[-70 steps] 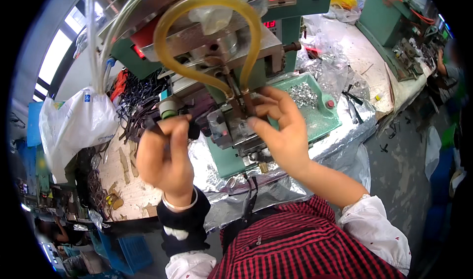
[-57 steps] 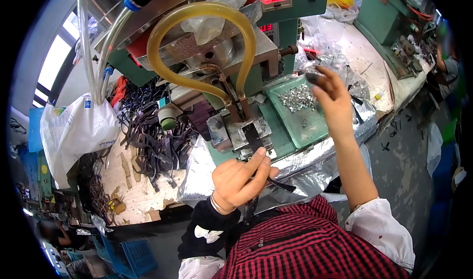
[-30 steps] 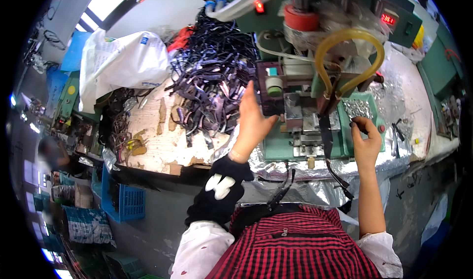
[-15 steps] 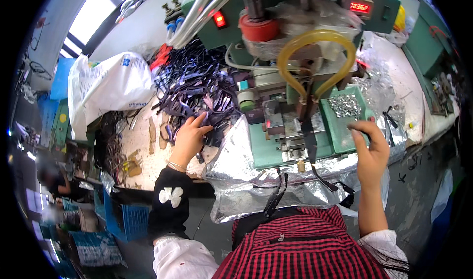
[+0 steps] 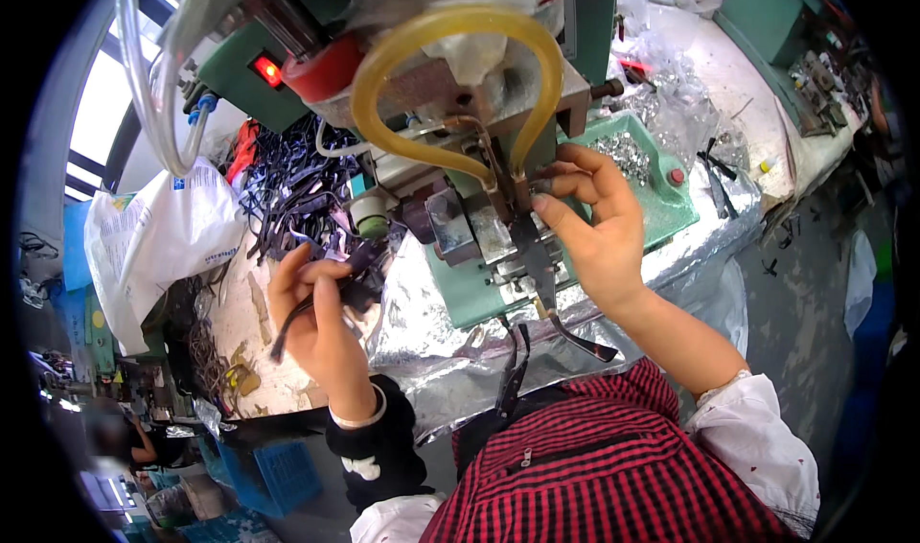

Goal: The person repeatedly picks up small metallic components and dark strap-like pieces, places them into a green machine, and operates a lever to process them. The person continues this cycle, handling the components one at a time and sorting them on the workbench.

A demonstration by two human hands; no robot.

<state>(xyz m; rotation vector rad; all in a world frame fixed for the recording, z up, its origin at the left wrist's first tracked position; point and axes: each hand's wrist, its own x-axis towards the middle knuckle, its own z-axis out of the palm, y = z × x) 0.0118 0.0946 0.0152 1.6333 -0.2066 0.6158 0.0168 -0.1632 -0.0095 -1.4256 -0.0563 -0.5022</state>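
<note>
My left hand (image 5: 321, 327) is closed round a dark strip (image 5: 299, 315) shaped like a glasses temple, at the near edge of a heap of similar dark strips (image 5: 287, 198). At the green bench machine (image 5: 470, 289), my right hand (image 5: 602, 222) pinches thumb and fingers together beside the metal head under the yellow tube loop (image 5: 556, 73). Something small and dark shows at those fingertips, too small to name. Another black strip (image 5: 535, 260) stands in the machine just below them, its thin curved end (image 5: 585, 347) hanging over the front.
A green tray (image 5: 671, 212) of small shiny metal parts lies right of the machine. Crumpled foil (image 5: 412, 318) covers the bench front. At the left are a white plastic bag (image 5: 153, 246) and, lower down, a blue crate (image 5: 273, 476). More black strips (image 5: 513, 370) hang at the bench edge.
My left hand has drawn back from the heap and now has a strip in it. My right hand has moved left from the tray to the machine's head. The view has shifted.
</note>
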